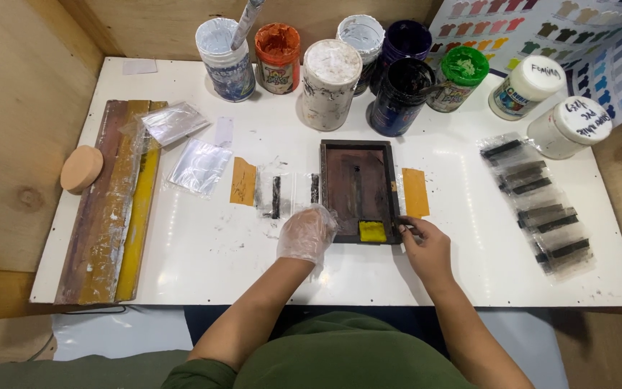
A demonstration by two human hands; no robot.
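A small dark-framed printing screen [358, 144] lies flat in the middle of the white table [210, 252]. A blob of yellow ink [371, 230] sits at its near end. My left hand [306, 234], in a thin clear glove, rests on the frame's near left corner. My bare right hand [424, 243] pinches the frame's near right corner with its fingertips. Orange tape strips [415, 192] lie on both sides of the screen. A clear sleeve with a black strip [276, 196] lies just left of the frame.
Several open and lidded ink jars [329, 83] stand along the far edge. A row of clear packets with dark strips [538, 205] lies at the right. Long wooden squeegees [113, 209], a round wooden block [80, 168] and clear bags [199, 166] sit at the left.
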